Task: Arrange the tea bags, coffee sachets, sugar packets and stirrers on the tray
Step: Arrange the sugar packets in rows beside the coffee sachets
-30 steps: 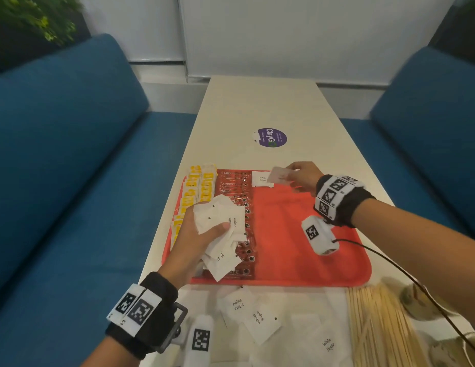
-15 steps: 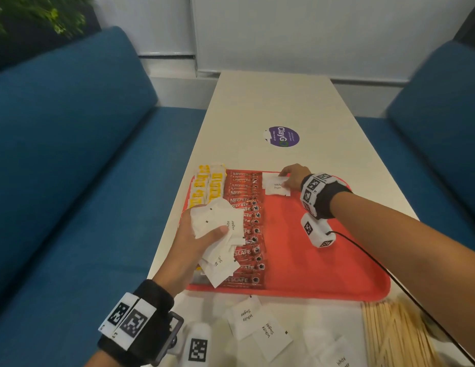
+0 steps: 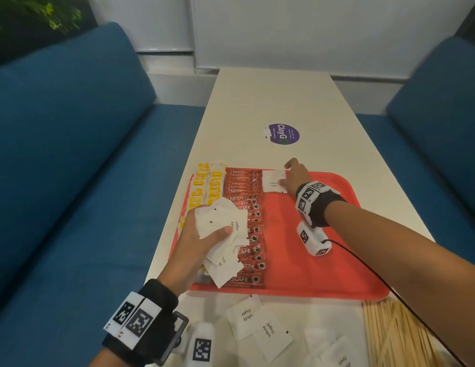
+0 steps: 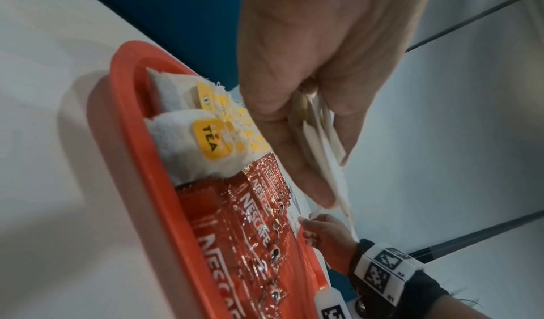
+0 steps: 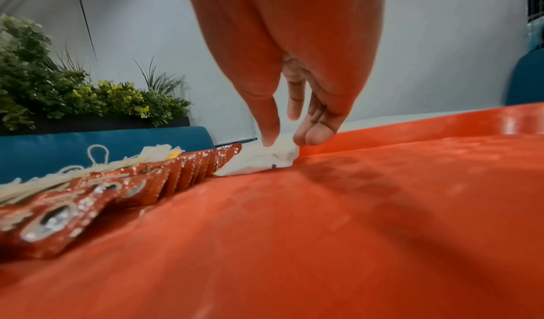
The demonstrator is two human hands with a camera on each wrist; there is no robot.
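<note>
Right hand [image 3: 294,176] now presses sugar packet [image 3: 274,181] flat at tray [image 3: 324,260] far edge; left hand [image 3: 202,245] grips packet stack [image 3: 223,234]. Sugar row begins.

Red tray [image 3: 324,274], white sugar packets [image 3: 273,182]

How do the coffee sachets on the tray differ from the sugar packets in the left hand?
The coffee sachets are red, shiny and narrow; the sugar packets are white, matt and squarish. The coffee sachets lie on the red tray in an overlapping column; the sugar packets are a loose bunch gripped by the left hand above the tray. The sachets read "NESCAFE", the packets "White Sugar". Both are small flat single-serve packets.
</note>
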